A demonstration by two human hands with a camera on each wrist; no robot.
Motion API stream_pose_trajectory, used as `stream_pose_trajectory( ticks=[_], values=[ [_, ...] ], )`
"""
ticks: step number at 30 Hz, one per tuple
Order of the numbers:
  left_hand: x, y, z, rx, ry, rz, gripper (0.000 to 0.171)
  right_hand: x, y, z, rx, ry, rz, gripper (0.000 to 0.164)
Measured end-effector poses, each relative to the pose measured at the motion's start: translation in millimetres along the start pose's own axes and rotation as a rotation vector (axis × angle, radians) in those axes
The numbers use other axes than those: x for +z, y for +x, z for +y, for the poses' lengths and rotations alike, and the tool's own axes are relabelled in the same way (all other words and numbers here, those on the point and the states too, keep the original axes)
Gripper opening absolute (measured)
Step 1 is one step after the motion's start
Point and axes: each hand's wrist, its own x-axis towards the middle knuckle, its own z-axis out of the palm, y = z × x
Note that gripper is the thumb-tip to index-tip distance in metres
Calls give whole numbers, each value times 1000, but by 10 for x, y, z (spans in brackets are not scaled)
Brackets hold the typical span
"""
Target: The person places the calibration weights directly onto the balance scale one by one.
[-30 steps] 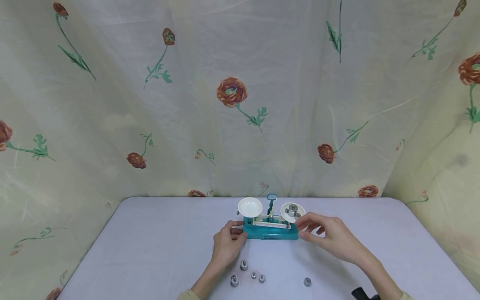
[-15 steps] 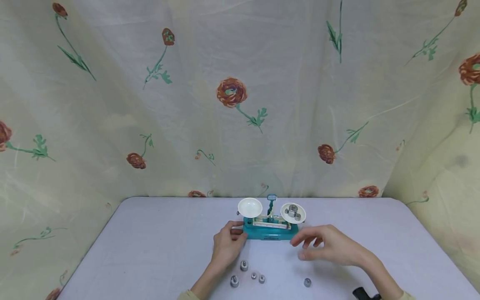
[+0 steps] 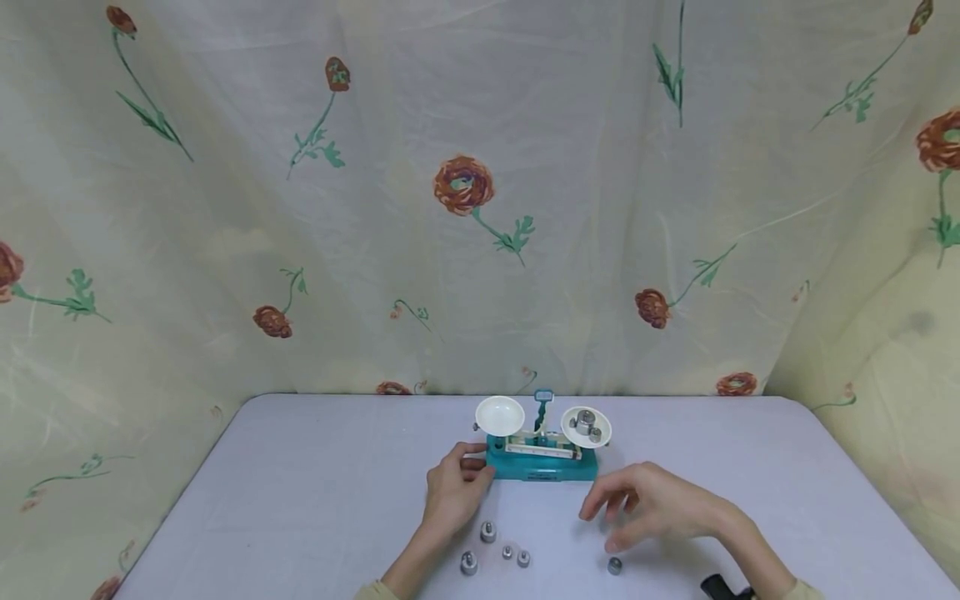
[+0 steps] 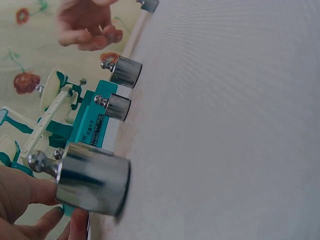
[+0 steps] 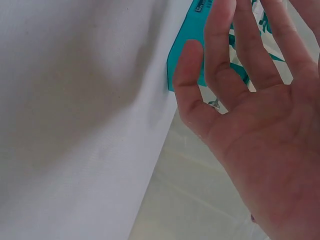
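A teal balance scale (image 3: 543, 469) stands on the table, with a ruled beam across its front. Its left pan (image 3: 500, 415) holds nothing, while one larger and two smaller metal weights sit in its right pan (image 3: 604, 423). My left hand (image 3: 452, 492) grips the left end of the base, thumb at the front corner and fingers behind. To the right, my right hand (image 3: 660, 504) hovers over the table with fingers loosely bent and nothing in them. A small metal weight (image 3: 615, 566) stands just below its thumb. In the right wrist view, the palm and spread fingers partly cover the base.
Several knobbed metal weights stand in front of the scale, among them one (image 3: 488, 532) close to my left wrist and a large one (image 4: 94, 179) near the left wrist camera. A black object (image 3: 718, 587) lies by my right forearm. A flowered curtain (image 3: 525, 333) hangs behind the table.
My right hand has drawn back from beside the right pan toward the table front, coming near the lone weight. My left hand and the scale have stayed in place.
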Motion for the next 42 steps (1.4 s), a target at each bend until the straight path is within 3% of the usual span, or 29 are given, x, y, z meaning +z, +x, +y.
stream_pose_trajectory(
  ticks=[5, 13, 28, 42],
  values=[
    [-2, 1, -7, 6, -12, -9, 35, 15, 18, 14, 54, 50, -42, 32],
    [-4, 2, -17, 2, -6, -11, 35, 41, 21, 10, 69, 40, -64, 32],
    [-7, -4, -4, 7, -11, -12, 35, 114, 33, 13, 216, 118, -99, 34],
    [5, 0, -10, 0, 1, -2, 34, 157, 48, 14, 227, 85, -123, 24]
  ],
)
